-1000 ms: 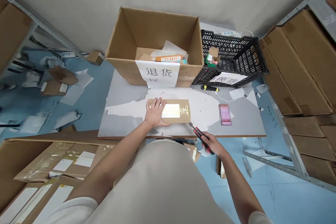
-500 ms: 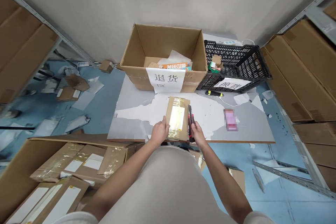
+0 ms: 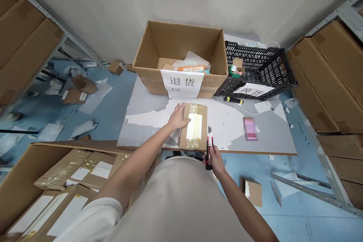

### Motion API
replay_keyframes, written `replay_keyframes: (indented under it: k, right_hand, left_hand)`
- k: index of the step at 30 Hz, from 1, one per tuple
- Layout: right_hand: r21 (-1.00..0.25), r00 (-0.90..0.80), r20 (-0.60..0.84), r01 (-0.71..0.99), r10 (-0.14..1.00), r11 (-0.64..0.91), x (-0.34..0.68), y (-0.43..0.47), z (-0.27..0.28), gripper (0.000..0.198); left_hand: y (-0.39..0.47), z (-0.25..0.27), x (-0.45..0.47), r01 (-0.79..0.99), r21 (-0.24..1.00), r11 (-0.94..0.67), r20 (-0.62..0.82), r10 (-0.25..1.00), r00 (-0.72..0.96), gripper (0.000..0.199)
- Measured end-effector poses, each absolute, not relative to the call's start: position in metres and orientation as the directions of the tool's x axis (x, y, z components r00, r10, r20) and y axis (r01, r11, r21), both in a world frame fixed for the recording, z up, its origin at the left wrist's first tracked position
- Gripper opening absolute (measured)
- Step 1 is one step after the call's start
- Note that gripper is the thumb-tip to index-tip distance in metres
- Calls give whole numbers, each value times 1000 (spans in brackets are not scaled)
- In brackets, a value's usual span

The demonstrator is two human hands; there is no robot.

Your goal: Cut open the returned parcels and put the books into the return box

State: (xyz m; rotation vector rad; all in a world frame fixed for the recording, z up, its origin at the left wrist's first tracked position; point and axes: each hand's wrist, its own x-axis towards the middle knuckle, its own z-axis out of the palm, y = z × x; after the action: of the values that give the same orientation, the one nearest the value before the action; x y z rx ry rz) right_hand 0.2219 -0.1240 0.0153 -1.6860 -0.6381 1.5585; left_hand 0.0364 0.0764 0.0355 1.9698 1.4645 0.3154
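Note:
A small cardboard box point(image 3: 202, 121) lies on the table, with shiny clear tape down its top and a white label. My left hand point(image 3: 178, 118) holds its left edge, thumb across the top and fingers along the side. In my right hand point(image 3: 216, 160) is a red and black utility knife point(image 3: 209, 154). Its tip points away from me, just right of the box's near right corner. The knife appears apart from the cardboard.
A large open carton point(image 3: 153, 81) with a paper sign stands behind, beside a black plastic crate point(image 3: 290, 79). On the right of the table point(image 3: 272, 136) lie a yellow-black tool point(image 3: 233, 100) and a pink blurred item point(image 3: 250, 128). A big carton point(image 3: 17, 166) of parcels is at lower left.
My left hand has slid farther up the box's left side, and the box has turned straighter. My right hand with the utility knife has drawn back toward me, beyond the table's near edge.

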Motion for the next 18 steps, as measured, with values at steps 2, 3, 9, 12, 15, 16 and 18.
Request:
replay_keyframes:
  k: [2, 3, 9, 12, 15, 16, 18]
  right_hand:
    - [-763, 223, -641, -297, 735, -575, 213, -133, 17, 47]
    - [-756, 270, -644, -369, 716, -541, 209, -134, 18, 47]
    - [-862, 424, -497, -339, 757, -376, 220, -96, 17, 49]
    - [-934, 480, -354, -227, 803, -276, 238, -59, 13, 50]
    - [-952, 420, -300, -191, 856, -240, 255, -24, 12, 49]
    - [-949, 385, -306, -191, 871, -249, 261, -17, 13, 48]
    - [-944, 328, -325, -160, 887, -287, 274, -10, 16, 48]
  left_hand:
    - [103, 36, 44, 712, 660, -242, -160, 880, 447, 89]
    - [111, 35, 46, 693, 673, -259, -154, 867, 475, 85]
    - [94, 31, 18, 789, 614, -32, -103, 987, 120, 64]
    - [54, 31, -5, 819, 567, 90, -120, 992, -25, 53]
    - [15, 30, -18, 835, 523, 172, -202, 977, -75, 50]
    - [7, 30, -21, 838, 512, 190, -211, 973, -92, 52]
    - [0, 31, -23, 851, 502, 151, -162, 984, -79, 62]
